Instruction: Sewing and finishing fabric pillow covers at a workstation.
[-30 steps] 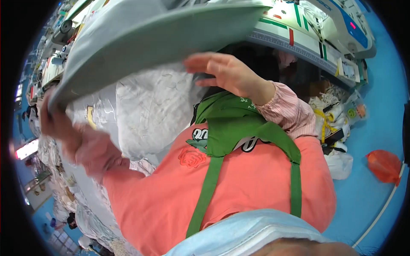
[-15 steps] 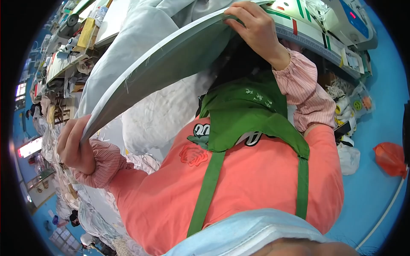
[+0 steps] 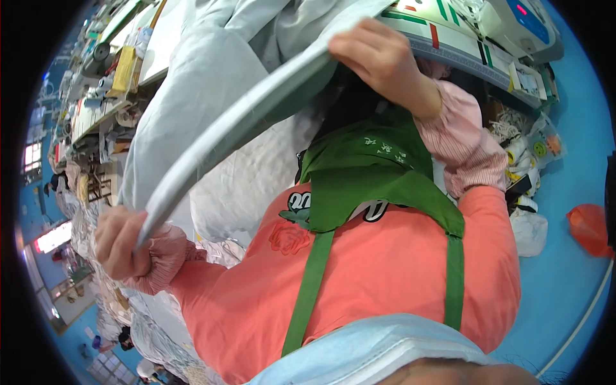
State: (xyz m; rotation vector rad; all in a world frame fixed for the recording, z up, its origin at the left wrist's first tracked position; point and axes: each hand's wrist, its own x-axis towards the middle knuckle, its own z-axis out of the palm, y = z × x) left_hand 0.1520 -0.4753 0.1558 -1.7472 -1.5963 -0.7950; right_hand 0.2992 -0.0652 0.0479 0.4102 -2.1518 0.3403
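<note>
A large pale grey cloth (image 3: 199, 96) hangs down from the worktable at the top of the view. Its folded edge is stretched in a slanting line between my two hands. At the lower left end, my left hand (image 3: 122, 242) pinches the edge between closed fingers. My right hand (image 3: 378, 61) grips the upper end of it, close to the table's front edge, fingers wrapped over the fold. Below the edge the underside shows as a darker grey-green strip.
The worktable (image 3: 449, 38) carries coloured tape strips and a machine control box (image 3: 516, 22). White quilted fabric (image 3: 237, 179) lies beneath the cloth. Yarn cones and bags (image 3: 523, 186) stand to the right, near a red bag (image 3: 589, 230) on the blue floor. Fabric heaps fill the left.
Both hands have come down a little toward me, the left also slightly to the right. The cloth's edge has tipped over, so less of its underside shows.
</note>
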